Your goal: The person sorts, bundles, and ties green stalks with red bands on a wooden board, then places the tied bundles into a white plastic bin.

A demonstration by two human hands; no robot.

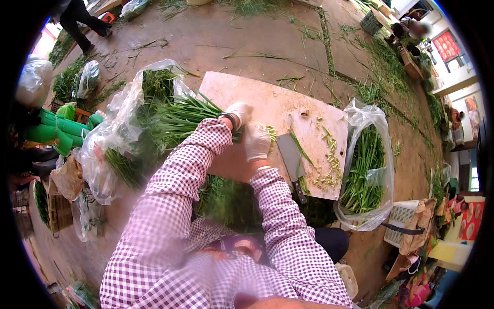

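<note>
My left hand [240,111], in a white glove, is closed round a bunch of garlic chives [188,117] over the left part of the pale cutting board [226,85]. Close beside it my right hand [257,141], also gloved, grips the same bunch near its pale stem ends, which show just past the fingers. The long leaves fan out to the left, beyond the board's edge. To the right of my right hand a cleaver [291,156] lies flat on the board, its dark handle toward me. Cut stem ends [332,159] are scattered over the board's right side.
A clear plastic bag of chives [364,172] stands right of the board. More plastic bags [110,147] with greens are at the left, by a green bundle [54,129]. A white crate [403,224] sits at the right. A person's legs [80,23] show at the far left.
</note>
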